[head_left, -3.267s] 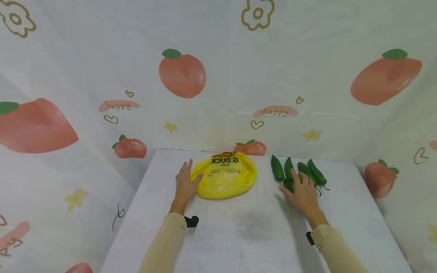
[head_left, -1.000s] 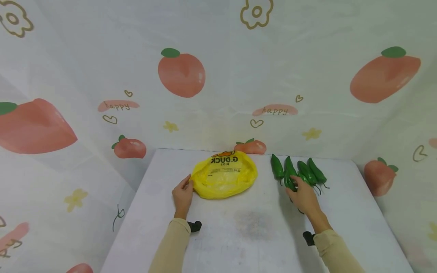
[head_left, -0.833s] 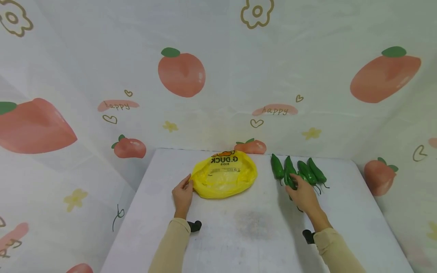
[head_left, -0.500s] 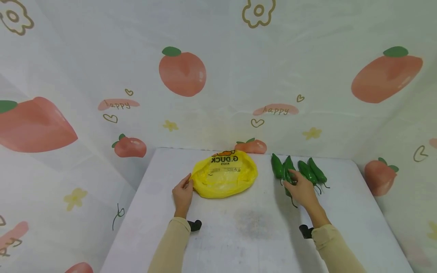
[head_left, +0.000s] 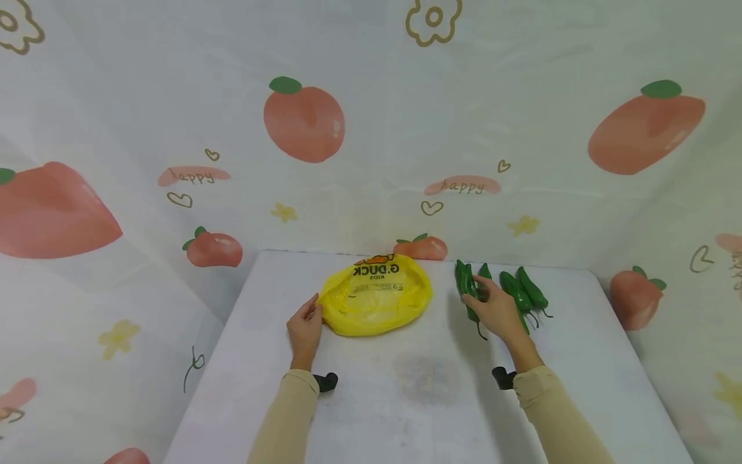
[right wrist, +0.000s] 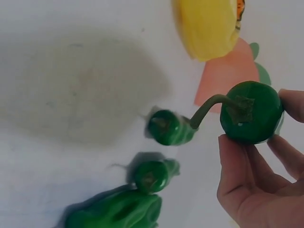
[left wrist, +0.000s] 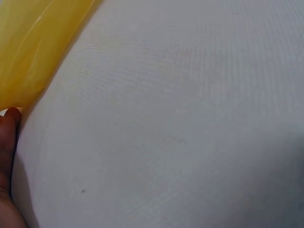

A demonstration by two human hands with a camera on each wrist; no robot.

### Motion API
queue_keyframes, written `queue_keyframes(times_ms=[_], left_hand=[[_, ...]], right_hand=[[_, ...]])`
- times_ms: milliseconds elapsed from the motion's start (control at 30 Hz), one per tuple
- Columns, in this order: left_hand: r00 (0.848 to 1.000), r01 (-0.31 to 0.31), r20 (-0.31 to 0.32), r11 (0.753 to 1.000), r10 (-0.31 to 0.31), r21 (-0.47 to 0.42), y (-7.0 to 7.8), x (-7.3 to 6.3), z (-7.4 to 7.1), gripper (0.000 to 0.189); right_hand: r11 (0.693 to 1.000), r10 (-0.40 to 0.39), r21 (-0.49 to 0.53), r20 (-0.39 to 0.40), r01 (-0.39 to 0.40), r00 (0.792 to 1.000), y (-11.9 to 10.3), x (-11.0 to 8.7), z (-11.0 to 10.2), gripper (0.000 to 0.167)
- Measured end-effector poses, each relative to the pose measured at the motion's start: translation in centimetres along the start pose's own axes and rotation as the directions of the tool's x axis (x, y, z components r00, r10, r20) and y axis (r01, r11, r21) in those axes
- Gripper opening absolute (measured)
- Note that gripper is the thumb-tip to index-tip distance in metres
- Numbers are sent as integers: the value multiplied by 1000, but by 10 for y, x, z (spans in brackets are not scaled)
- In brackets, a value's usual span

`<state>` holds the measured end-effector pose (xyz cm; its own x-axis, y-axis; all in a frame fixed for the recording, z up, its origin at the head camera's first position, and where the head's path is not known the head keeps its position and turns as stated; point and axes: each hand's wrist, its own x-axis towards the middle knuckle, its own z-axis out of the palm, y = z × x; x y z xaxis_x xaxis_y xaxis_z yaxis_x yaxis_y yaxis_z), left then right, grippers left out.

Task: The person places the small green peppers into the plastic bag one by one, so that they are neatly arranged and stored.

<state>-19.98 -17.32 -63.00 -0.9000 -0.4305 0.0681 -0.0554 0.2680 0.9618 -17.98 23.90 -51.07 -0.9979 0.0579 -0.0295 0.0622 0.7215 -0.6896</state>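
Note:
My left hand [head_left: 305, 327] pinches the left edge of a yellow plastic bag [head_left: 373, 316] with mirrored G.DUCK print. In the left wrist view only part of that hand [left wrist: 7, 156] shows, right at the bag [left wrist: 42, 42]. With thumb and fingertips, my right hand [head_left: 496, 310] holds a green chili pepper [head_left: 472, 314], stem toward me, over the leftmost pepper. The right wrist view shows the held pepper [right wrist: 251, 111] end-on, its curved stem sticking out between the camera and several other peppers.
Several green peppers [head_left: 514, 290] lie at the back right of the white table [head_left: 371, 399], some partly hidden by my right hand. A white cloth [head_left: 371, 129] printed with peaches and "happy" hangs behind and at both sides. A dark smudge [head_left: 426, 377] marks the table's middle.
My right hand has picked a pepper from the group and carried it left, above the leftmost one. My left hand went from spread fingers to pinching the bag's edge; the bag stays in place.

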Motion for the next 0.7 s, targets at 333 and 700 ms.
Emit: queue_keyframes(times_ms=[333, 700], left_hand=[[999, 46, -3, 999, -46, -10, -4, -1, -2, 31], [1000, 21, 16, 998, -20, -51, -3, 1, -1, 30]], right_hand=[[1000, -10, 23, 19, 10, 1000, -21, 5, 4, 63], [996, -39, 87, 39, 36, 998, -39, 14, 6, 64]])
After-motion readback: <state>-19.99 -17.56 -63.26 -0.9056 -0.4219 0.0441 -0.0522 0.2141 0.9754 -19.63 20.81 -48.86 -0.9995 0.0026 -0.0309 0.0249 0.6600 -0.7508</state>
